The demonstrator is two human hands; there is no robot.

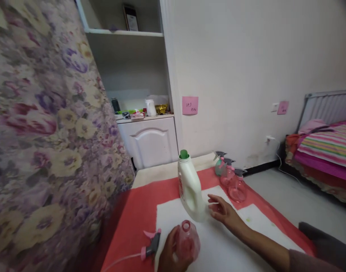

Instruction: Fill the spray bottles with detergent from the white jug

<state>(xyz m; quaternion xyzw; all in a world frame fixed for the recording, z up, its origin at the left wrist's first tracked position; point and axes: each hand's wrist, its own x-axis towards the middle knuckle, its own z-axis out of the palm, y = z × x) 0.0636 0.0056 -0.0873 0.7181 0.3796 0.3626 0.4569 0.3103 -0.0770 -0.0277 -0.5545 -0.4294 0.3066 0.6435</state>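
My left hand (173, 251) is wrapped round a pink, see-through spray bottle (189, 243) whose neck is uncovered. Just left of it lies the pink and grey spray nozzle (153, 245), its clear tube trailing toward the front left. A pale green plastic jug (189, 185) with a side handle stands upright behind the bottle, and something green (184, 154) shows at its mouth. My right hand (222, 211) is beside the jug's lower right side, fingers apart and holding nothing; I cannot tell whether it touches the jug.
Several spray bottles (237, 188) with heads on stand at the table's right edge. White paper sheets (218, 241) lie over the red cloth (144, 202). A floral curtain (48, 132) hangs at left, by a cabinet (150, 141). A bed (328, 151) stands far right.
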